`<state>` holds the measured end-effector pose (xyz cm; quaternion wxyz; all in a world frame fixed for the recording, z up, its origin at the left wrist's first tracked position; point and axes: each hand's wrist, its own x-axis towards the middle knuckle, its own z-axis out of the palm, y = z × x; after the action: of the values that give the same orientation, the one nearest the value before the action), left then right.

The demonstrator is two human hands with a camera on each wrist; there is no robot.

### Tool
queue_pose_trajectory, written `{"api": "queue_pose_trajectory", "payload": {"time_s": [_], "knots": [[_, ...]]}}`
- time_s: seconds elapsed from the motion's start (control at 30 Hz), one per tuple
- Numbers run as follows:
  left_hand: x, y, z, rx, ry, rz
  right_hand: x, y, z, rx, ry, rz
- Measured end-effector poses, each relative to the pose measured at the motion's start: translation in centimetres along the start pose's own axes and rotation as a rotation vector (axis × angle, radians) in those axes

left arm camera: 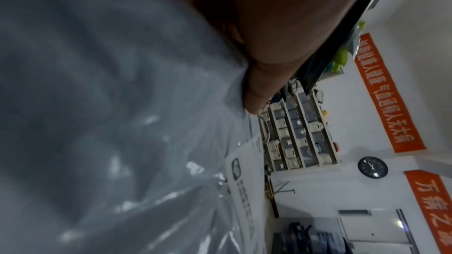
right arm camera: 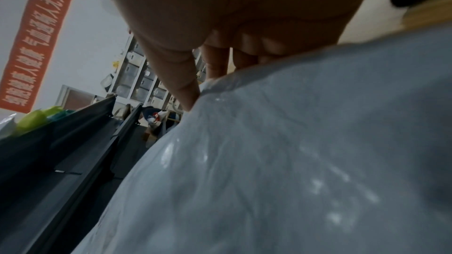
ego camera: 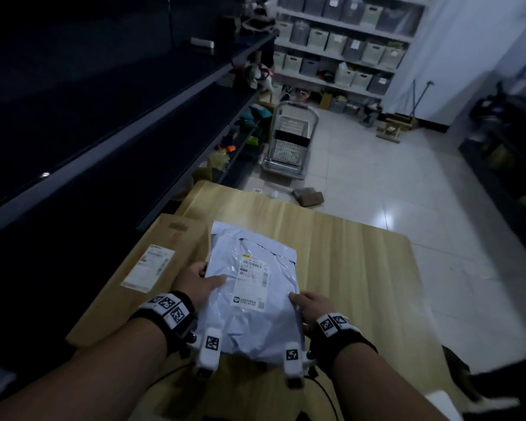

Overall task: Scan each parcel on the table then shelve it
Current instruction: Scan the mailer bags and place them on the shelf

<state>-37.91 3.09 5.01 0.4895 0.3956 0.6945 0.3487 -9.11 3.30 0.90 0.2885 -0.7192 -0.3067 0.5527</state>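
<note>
Table (ego camera: pixel 331 253): light wood, bare along its right edge.
Cardboard box (ego camera: pixel 152 268): left edge, label print too small to read.
Grey polybag parcel (ego camera: pixel 255 299): near edge, barcode label unreadable.
Left hand (ego camera: pixel 195 282): thumb on top, clamping the parcel's left side.
Right hand (ego camera: pixel 312 306): pinching its right edge.

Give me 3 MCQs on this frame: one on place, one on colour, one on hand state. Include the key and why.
1. Where does the cardboard box lie relative to the poly mailer?
A. to its left on the table
B. on top of it
C. on the floor

2. What colour is the poly mailer?
A. black
B. pale grey-white
C. yellow

3. What are the hands doing?
A. both off the mailer
B. only the right hand holds it
C. both hold its side edges

Key: A, the box's labelled top shows beside the mailer's left edge; B, its glossy film looks pale in all views; C, the left hand and the right hand each grip a side, thumbs on top.
</note>
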Motion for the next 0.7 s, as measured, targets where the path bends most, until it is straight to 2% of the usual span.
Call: {"api": "queue_pose_trajectory", "payload": {"time_s": [0.17,0.33,0.47,0.57,0.7], "knots": [[-1.0,-1.7,7.4,0.139,-0.064,-0.012,1.5,4.3,-7.1,-0.036,0.055,0.050],[-2.0,-5.5,12.5,0.286,-0.091,-0.162,2.5,8.2,-13.9,-0.028,0.081,0.099],[-2.6,-8.3,15.1,0.299,-0.022,-0.229,3.5,10.4,-19.0,-0.114,0.117,0.118],[-3.6,-8.4,16.7,0.256,0.057,-0.185,3.9,11.4,-21.6,-0.285,0.135,0.154],[-5.3,-8.3,17.7,0.214,0.099,-0.151,3.3,12.8,-22.5,-0.413,0.100,0.225]]}}
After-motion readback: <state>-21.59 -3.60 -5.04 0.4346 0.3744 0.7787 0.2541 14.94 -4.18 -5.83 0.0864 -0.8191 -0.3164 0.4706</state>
